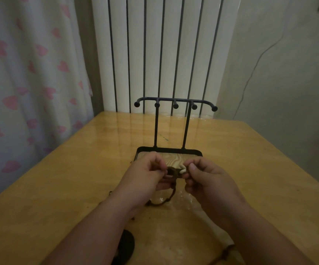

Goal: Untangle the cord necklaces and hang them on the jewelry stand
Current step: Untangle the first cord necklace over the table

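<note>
Cord necklaces [172,172], brown and bunched into a tangle, are held up between two hands over the middle of the table [68,169]. I can see the left hand [145,175] pinching the left side of the tangle with curled fingers and thumb. The right hand [206,178] pinches the right side, where a small white bead [183,171] shows at its fingertips. One loop of cord [167,199] hangs from the tangle and touches the tabletop below the hands.

Just behind the hands stands the jewelry stand [156,127], black metal, upright, with two posts and a top bar ending in five knobbed hooks. None of the hooks I can see carries a cord. Its tray base has a wood-grain floor, partly hidden by the knuckles.

Near the table's front edge, under the left forearm, lies a dark round object [125,243] I cannot identify. Another piece of brown cord [229,249] lies by the right forearm. Beyond the far edge are a white ribbed radiator [164,44] and, to the left, a curtain [21,73] with pink hearts.
</note>
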Tool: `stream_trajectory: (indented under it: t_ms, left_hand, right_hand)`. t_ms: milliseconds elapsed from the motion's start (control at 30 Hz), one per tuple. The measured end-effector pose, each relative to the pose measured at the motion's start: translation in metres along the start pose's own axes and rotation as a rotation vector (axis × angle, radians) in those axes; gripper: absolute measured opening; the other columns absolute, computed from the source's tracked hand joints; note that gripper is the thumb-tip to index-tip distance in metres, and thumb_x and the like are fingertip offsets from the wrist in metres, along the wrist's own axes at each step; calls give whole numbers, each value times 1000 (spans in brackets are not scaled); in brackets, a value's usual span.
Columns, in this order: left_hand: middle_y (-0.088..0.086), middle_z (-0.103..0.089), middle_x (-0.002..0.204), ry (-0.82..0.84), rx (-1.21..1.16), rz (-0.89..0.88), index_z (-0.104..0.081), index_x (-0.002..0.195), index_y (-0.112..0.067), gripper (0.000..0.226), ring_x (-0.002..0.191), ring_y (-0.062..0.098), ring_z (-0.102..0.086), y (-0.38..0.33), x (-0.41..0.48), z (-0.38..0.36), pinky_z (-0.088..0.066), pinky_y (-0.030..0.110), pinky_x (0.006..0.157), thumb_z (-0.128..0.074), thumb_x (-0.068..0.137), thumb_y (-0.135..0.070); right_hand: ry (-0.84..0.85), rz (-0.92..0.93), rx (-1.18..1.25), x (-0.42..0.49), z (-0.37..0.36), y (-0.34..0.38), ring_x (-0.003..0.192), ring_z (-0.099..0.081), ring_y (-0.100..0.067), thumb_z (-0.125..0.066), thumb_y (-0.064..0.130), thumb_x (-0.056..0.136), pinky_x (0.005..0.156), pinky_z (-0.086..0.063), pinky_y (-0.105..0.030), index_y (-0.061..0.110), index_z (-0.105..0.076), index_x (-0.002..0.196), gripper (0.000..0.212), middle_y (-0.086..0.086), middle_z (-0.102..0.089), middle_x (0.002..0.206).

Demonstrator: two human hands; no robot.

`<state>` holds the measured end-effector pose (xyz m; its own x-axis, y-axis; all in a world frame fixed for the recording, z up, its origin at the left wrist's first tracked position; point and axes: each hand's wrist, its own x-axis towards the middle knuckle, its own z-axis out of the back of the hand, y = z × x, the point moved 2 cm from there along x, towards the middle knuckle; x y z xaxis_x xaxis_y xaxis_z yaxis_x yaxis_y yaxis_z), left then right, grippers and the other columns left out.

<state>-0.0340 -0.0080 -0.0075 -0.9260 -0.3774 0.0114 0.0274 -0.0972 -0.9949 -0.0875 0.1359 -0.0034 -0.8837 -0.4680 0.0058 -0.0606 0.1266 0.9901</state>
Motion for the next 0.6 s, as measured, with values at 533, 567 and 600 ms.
stream_trajectory:
  t_ms: [533, 567, 600]
  left_hand:
    - [-11, -75, 85, -106, 155, -85, -69, 94, -32, 22, 86, 8, -69, -5, -1, 3, -56, 30, 78, -69, 87, -11]
    - [-12, -74, 84, -109, 163, -94, -71, 90, -31, 20, 86, 8, -69, -6, -2, 3, -56, 30, 78, -70, 86, -12]
    - [-12, -74, 83, -105, 169, -99, -72, 88, -31, 18, 85, 8, -69, -7, -3, 2, -56, 31, 80, -71, 85, -13]
  right_hand:
    - [-298, 87, 61, 2, 13, 2, 72, -58, -15, -55, 14, 95, 66, -47, -29, 15, -68, 100, 15, -5, -71, 83]
    - [-320, 99, 57, 2, 14, 2, 74, -61, -14, -56, 14, 94, 67, -49, -28, 16, -68, 99, 14, -3, -73, 83]
    - [-339, 107, 47, 1, 15, 3, 76, -63, -12, -57, 15, 94, 67, -50, -27, 17, -69, 99, 13, 0, -74, 81]
